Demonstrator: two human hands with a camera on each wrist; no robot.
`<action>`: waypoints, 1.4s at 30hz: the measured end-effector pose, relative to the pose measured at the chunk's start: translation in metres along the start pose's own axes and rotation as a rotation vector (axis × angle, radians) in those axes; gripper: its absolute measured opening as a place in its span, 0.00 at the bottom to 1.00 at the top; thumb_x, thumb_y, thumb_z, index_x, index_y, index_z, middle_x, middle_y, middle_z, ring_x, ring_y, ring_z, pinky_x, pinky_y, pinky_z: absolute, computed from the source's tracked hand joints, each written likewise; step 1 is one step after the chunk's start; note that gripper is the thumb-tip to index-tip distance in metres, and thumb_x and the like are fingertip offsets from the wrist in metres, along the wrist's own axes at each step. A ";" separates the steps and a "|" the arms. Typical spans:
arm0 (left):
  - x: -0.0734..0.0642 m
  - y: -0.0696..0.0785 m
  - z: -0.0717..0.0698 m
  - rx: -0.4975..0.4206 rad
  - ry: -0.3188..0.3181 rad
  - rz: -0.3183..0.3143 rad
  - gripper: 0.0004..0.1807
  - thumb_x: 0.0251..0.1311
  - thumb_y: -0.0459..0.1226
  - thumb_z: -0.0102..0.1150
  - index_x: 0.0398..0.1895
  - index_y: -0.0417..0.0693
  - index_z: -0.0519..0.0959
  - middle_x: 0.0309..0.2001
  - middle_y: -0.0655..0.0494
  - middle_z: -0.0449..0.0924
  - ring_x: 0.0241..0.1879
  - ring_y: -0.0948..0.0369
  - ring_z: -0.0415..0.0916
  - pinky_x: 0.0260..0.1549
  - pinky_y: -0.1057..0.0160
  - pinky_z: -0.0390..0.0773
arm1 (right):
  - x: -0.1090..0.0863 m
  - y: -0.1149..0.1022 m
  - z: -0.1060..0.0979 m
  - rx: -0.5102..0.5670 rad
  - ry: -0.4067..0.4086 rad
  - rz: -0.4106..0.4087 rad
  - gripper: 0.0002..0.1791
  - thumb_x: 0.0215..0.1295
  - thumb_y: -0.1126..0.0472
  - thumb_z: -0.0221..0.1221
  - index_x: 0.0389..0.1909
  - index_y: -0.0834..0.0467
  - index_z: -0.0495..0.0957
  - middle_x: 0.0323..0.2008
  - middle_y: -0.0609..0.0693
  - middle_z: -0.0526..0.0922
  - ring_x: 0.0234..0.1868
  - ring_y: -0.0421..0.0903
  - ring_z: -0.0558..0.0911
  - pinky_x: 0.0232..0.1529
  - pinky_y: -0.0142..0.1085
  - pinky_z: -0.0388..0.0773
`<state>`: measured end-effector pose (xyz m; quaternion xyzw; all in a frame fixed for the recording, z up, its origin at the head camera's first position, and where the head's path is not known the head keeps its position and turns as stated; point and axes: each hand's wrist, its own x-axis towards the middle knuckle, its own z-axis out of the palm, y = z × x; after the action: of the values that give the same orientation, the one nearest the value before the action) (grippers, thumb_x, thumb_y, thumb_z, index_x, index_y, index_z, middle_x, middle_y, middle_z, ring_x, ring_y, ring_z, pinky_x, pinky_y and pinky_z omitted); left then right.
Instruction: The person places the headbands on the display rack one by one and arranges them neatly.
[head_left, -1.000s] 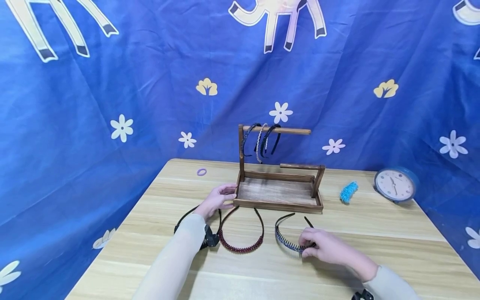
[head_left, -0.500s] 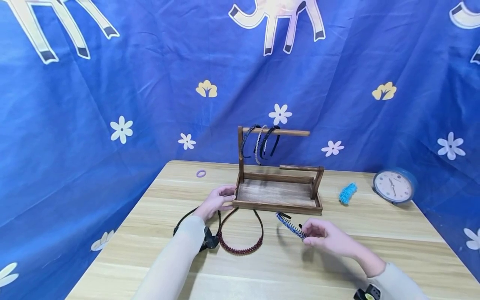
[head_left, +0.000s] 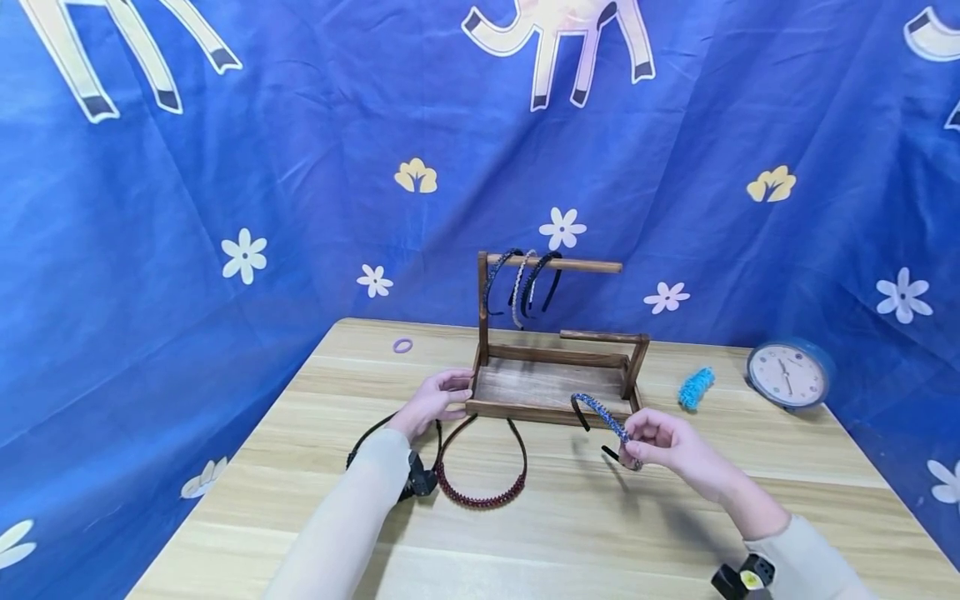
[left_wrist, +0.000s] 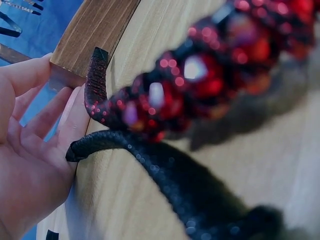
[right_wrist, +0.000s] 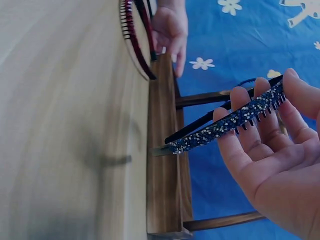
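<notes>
R grip (head_left: 667, 443) holds blue headband (head_left: 602, 412); L grip (head_left: 431, 402) touches wdn rack (head_left: 525, 410).

A blue curtain (head_left: 315, 208) printed with flowers and animals surrounds a pale wood-grain table (head_left: 247, 467).

Broad free room lies on the desk (head_left: 555, 554) from the red headband (head_left: 482, 502) toward the near edge, with a free strip along the left edge. The clock (head_left: 787, 372) obstructs the far right corner. The upper bar (head_left: 592, 266) of the wooden rack (head_left: 536, 410) is approachable at its bare right end; three headbands (head_left: 516, 296) crowd its other end, and the curtain (head_left: 315, 208) closes off the far edge. The left fingers (head_left: 456, 394) block the rack's left end; the raised blue headband (head_left: 603, 411), in the right fingers (right_wrist: 236, 154), obstructs its front right corner.
</notes>
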<state>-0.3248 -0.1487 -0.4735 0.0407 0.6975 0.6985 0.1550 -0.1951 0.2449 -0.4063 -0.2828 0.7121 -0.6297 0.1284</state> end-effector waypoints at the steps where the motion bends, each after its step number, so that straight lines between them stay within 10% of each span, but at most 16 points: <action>1: 0.000 0.000 0.000 0.001 0.004 -0.001 0.27 0.60 0.27 0.55 0.64 0.44 0.66 0.61 0.41 0.65 0.55 0.46 0.69 0.44 0.52 0.80 | 0.000 0.000 -0.002 0.014 0.002 -0.011 0.10 0.64 0.70 0.54 0.43 0.71 0.67 0.34 0.60 0.80 0.36 0.50 0.81 0.40 0.43 0.82; 23: -0.001 0.005 0.000 0.006 -0.012 0.002 0.28 0.60 0.28 0.56 0.64 0.44 0.65 0.62 0.40 0.64 0.56 0.45 0.68 0.46 0.50 0.79 | -0.012 -0.041 -0.068 0.225 0.227 -0.131 0.13 0.66 0.77 0.46 0.44 0.59 0.71 0.34 0.53 0.83 0.35 0.47 0.83 0.39 0.36 0.82; 42: -0.003 0.005 0.003 0.005 0.017 -0.004 0.26 0.60 0.26 0.54 0.63 0.44 0.67 0.61 0.41 0.65 0.56 0.46 0.68 0.44 0.51 0.80 | 0.027 -0.056 -0.112 0.241 0.429 -0.133 0.10 0.63 0.73 0.54 0.44 0.63 0.67 0.30 0.52 0.82 0.32 0.47 0.84 0.33 0.36 0.83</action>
<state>-0.3219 -0.1468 -0.4676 0.0338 0.7007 0.6967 0.1502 -0.2641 0.3193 -0.3275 -0.1715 0.6226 -0.7627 -0.0344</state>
